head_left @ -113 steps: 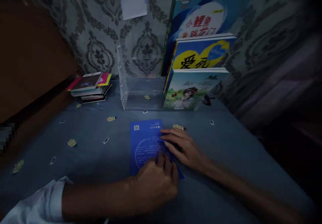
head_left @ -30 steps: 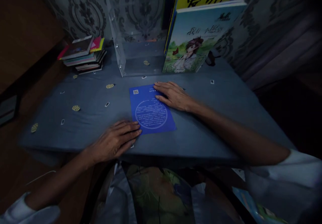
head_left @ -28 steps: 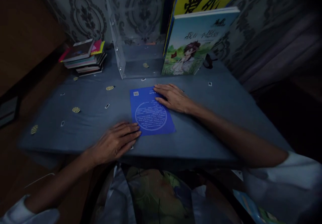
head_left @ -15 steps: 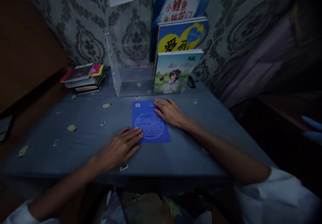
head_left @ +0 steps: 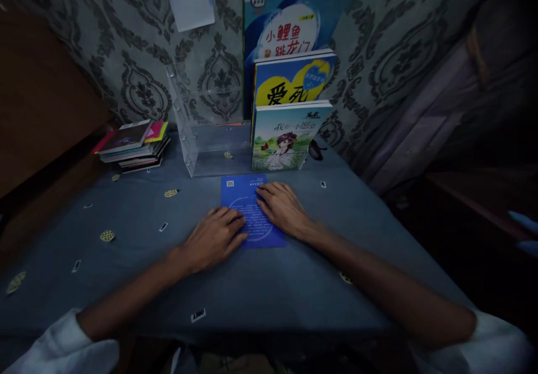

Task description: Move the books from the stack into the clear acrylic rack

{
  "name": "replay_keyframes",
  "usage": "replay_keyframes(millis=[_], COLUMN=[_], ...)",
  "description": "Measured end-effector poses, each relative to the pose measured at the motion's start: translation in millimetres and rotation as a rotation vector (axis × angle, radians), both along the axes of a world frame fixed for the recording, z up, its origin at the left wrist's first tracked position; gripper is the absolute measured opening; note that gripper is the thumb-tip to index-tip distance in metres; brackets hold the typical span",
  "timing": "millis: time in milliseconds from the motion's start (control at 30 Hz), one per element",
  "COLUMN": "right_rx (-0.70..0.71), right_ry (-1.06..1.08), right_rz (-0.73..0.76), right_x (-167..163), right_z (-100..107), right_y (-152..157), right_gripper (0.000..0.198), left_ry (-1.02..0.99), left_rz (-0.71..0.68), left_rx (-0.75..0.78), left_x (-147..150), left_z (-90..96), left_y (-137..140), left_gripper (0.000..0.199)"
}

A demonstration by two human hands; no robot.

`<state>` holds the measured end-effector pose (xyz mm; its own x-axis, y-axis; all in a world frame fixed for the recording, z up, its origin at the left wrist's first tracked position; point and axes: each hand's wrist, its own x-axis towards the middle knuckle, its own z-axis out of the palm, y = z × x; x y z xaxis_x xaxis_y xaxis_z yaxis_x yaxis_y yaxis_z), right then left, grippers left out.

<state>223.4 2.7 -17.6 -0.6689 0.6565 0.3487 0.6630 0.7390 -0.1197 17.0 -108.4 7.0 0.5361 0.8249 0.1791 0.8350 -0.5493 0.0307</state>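
Observation:
A blue printed sheet [head_left: 236, 192] lies flat on the cloth-covered table, with a small QR code at its far left corner and a circle of small print. It may be a leaflet or a thin card; its thickness cannot be told. My left hand [head_left: 213, 234] rests palm down over the sheet's left edge, fingers slightly bent. On the opposite side, my right hand [head_left: 282, 208] lies over the right edge with its fingertips on the print. Neither hand is closed around anything. Parts of the text are hidden under the fingers.
Behind the sheet stands a clear acrylic rack [head_left: 182, 127] with several upright books, a green-and-white picture book [head_left: 279, 144] foremost. A pile of booklets [head_left: 132, 145] sits at the back left. Dark glasses [head_left: 316, 151] lie behind the books. Patterned wallpaper backs the table.
The camera has tilted up, so the table sits lower in view. My left hand has slid right, further onto the sheet. My right hand has drawn slightly towards me from its far edge.

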Motion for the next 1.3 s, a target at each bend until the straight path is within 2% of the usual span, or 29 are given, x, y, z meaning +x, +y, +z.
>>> replay_keyframes(millis=[67,233,367,533,667,800,1033,1300], right_rx=[-0.003,-0.049,-0.085,-0.133,-0.155,-0.167,-0.184,-0.164], right_ry=[0.013,0.027,0.01,-0.02,-0.036,0.002,0.027,-0.009], right_rz=[-0.006,-0.015,-0.008,-0.007,-0.008,-0.007,-0.006,0.051], right_x=[0.4,3.2,6.5,7.4,7.4,7.6,7.5,9.8], right_z=[-2.9,-8.1,-8.0,-3.3,-2.4,-5.7,-6.8,-4.4], right_y=[-2.5,1.6,4.1,5.5,7.1,8.0,8.5,-0.9], right_gripper=[0.035,0.044,0.048,0.05,0.051,0.049,0.048,0.05], left_ry=[-0.005,-0.056,-0.057,-0.056,-0.054,-0.083,-0.085,-0.106], left_rz=[0.006,0.044,0.113,0.188,0.125,-0.041,-0.401,-0.419], left_rx=[-0.003,-0.039,-0.053,-0.051,-0.051,-0.085,-0.206,-0.279], left_x=[7.2,16.5,-4.0,-34.9,-39.5,-30.6,7.1,13.7], left_z=[-1.2,-17.9,-22.4,-17.7,-18.6,-20.0,-14.5,-11.3], left_y=[24.9,84.4,97.5,91.3,83.4,59.7,13.9,11.0], left_gripper=[0.04,0.046,0.047,0.049,0.053,0.053,0.05,0.051])
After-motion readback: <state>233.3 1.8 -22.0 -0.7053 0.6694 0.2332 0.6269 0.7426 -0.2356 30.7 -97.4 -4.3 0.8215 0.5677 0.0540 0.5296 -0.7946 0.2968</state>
